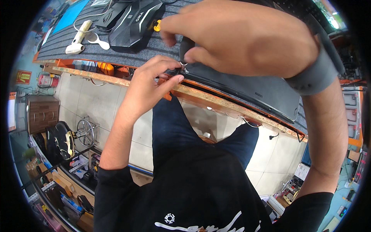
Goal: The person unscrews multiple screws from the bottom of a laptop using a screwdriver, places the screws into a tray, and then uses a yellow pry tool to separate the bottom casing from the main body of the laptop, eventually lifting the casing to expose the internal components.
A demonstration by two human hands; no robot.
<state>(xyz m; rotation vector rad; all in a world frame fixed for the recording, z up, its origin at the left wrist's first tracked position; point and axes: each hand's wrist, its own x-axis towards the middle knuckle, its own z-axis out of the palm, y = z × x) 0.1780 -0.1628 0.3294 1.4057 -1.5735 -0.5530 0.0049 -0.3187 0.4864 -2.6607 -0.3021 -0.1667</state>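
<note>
A flat dark laptop (247,91) lies along the near edge of the workbench. My left hand (148,79) is at its left corner, thumb and fingers closed around a small dark part (174,72). My right hand (239,38) reaches over the laptop from the right, its fingers around a dark-handled tool (186,47) held upright. A shiny metal bit shows below the handle, beside my left fingertips; the tool's tip cannot be made out. My right hand and wrist cover much of the laptop's far side.
On the grey striped mat (135,58) stand a black angular box (133,27), a cream handheld device (79,38), a white spoon-shaped piece (98,40) and a yellow object (157,26). Below the wooden bench edge (232,104) are my legs. A stool (62,141) stands at left.
</note>
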